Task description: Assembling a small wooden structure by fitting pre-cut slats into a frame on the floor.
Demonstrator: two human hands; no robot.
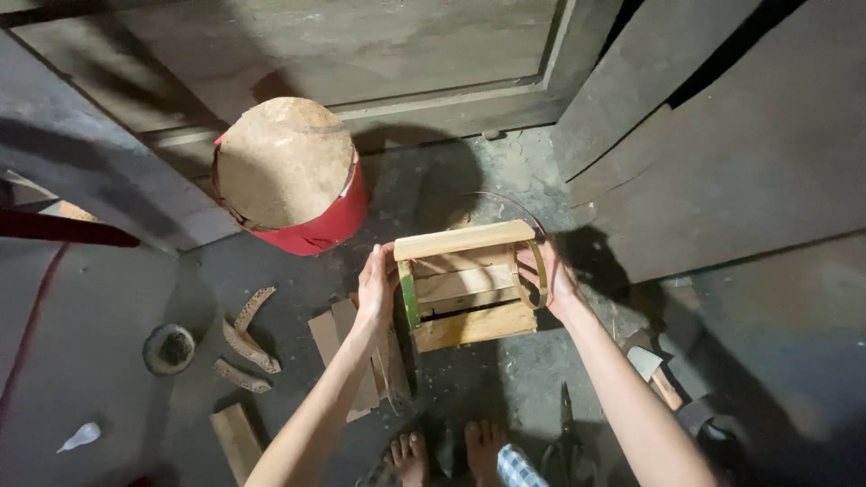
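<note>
A small box-like frame of bamboo slats [465,289] sits between my hands above the dark floor. A pale bamboo bar runs across its top, and green bamboo strips bend down its two sides. My left hand [375,287] grips the frame's left side, fingers wrapped on the green strip. On the opposite side, my right hand [552,275] holds the curved strip. My bare feet [446,451] show at the bottom edge, just below the frame.
A red cylinder capped with a round brown disc [289,171] stands at the back left. Flat bamboo pieces [361,352], curved scraps [245,338] and a round dark lid [169,348] lie to the left. Shears [566,433] and a hatchet-like tool [657,370] lie on the right. Grey panels lean behind.
</note>
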